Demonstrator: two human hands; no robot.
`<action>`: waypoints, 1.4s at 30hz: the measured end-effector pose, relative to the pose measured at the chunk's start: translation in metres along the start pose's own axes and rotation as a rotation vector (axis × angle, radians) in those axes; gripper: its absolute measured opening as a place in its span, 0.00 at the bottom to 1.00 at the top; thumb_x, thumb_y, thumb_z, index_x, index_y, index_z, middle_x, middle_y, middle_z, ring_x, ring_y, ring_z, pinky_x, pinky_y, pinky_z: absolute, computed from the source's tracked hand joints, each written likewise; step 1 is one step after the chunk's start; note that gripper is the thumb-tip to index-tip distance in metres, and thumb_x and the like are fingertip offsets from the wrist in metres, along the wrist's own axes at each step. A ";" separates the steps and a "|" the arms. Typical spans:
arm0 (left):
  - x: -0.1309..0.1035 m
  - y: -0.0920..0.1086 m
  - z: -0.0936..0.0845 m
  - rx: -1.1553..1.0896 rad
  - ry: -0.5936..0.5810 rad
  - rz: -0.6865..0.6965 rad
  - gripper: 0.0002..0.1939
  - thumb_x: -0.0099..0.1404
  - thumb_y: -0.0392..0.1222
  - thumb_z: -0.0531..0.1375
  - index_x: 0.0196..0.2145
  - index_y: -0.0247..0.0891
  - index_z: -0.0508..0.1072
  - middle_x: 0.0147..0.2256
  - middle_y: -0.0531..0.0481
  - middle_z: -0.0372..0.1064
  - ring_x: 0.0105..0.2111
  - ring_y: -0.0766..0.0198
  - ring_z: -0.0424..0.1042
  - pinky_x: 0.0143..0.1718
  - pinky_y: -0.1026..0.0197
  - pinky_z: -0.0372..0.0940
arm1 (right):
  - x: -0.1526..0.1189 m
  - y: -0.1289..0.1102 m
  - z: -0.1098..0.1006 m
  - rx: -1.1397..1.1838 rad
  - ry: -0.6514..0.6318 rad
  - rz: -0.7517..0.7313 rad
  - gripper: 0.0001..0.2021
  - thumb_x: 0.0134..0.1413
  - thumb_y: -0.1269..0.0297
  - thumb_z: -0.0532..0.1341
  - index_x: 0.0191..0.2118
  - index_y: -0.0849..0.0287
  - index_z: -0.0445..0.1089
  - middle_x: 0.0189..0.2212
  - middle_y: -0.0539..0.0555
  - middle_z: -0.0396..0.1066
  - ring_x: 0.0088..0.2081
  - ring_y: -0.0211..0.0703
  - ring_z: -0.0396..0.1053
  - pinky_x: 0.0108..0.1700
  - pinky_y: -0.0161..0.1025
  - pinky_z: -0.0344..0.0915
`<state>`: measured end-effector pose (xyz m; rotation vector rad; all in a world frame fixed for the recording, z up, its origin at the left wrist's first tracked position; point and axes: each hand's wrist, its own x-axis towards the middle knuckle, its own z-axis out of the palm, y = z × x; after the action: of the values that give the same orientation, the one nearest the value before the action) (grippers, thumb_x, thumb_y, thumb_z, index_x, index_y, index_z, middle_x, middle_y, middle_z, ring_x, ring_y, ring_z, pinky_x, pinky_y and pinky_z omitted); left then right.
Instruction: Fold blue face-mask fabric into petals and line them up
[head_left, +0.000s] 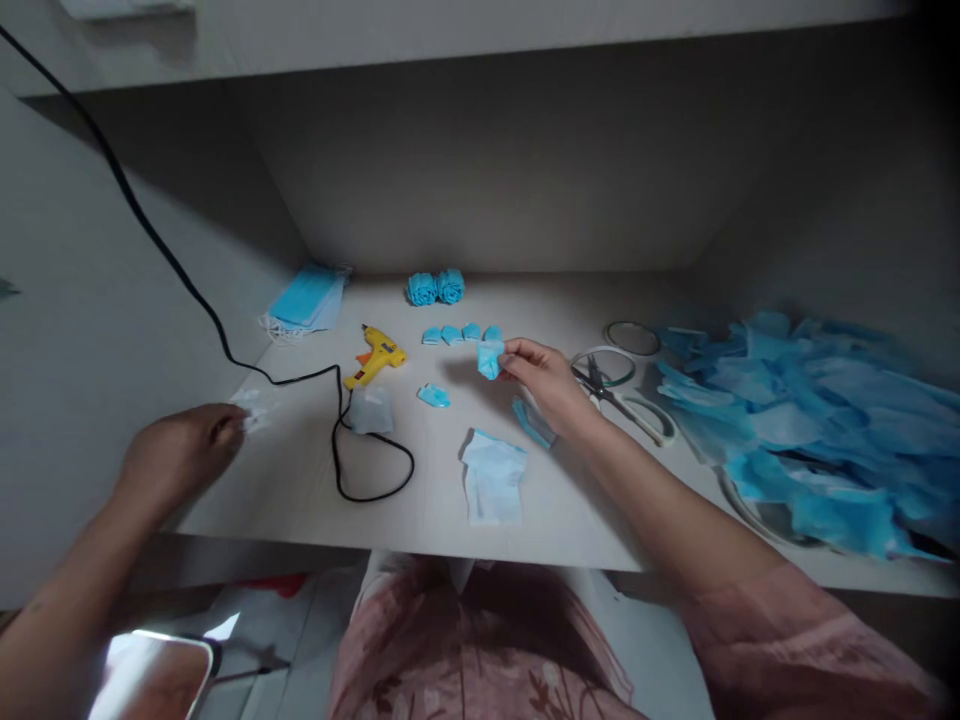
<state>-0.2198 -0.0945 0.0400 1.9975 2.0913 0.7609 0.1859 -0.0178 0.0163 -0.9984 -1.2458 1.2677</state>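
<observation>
Pinched between the fingertips of my right hand point(544, 380) is a small folded piece of blue mask fabric point(490, 360), held just above the table. It hangs in front of a row of several small folded blue pieces point(451, 334). My left hand point(184, 445) is closed at the table's left side, its fingertips against whitish scraps point(256, 408); what it grips is hidden. Between the hands lie another folded blue piece point(433, 395) and a pale cut fabric sheet point(495, 475). A narrow blue strip point(532, 422) lies under my right wrist.
A yellow glue gun point(375, 357) with a looping black cord point(337, 470) lies left of centre, beside a pale square point(371, 410). Two blue fabric roses point(436, 288) stand behind. Masks point(307, 298) lie back left. Scissors point(626, 405), rings point(632, 338) and a blue fabric heap point(810, 420) occupy the right.
</observation>
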 end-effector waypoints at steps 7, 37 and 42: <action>0.000 -0.016 -0.001 0.505 -0.066 0.056 0.17 0.68 0.47 0.48 0.42 0.39 0.73 0.44 0.49 0.72 0.42 0.58 0.69 0.39 0.63 0.59 | -0.001 0.004 0.002 -0.001 0.008 0.020 0.08 0.43 0.61 0.66 0.31 0.58 0.75 0.27 0.49 0.73 0.31 0.38 0.68 0.40 0.39 0.63; 0.085 0.136 0.138 0.026 -0.446 0.359 0.11 0.58 0.40 0.56 0.33 0.38 0.78 0.30 0.49 0.74 0.31 0.61 0.70 0.31 0.62 0.57 | -0.001 0.007 0.000 -0.005 -0.103 0.021 0.13 0.41 0.56 0.70 0.32 0.59 0.74 0.23 0.46 0.69 0.28 0.35 0.64 0.35 0.36 0.60; 0.084 0.134 0.133 -0.173 -0.434 0.293 0.07 0.56 0.41 0.58 0.29 0.38 0.75 0.27 0.51 0.72 0.29 0.63 0.68 0.30 0.63 0.57 | -0.001 0.008 -0.002 0.080 -0.141 0.069 0.12 0.41 0.58 0.72 0.32 0.58 0.75 0.24 0.47 0.70 0.29 0.35 0.66 0.37 0.36 0.61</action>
<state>-0.0500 0.0181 0.0067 2.1585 1.4673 0.4695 0.1872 -0.0181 0.0082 -0.9142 -1.2658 1.4516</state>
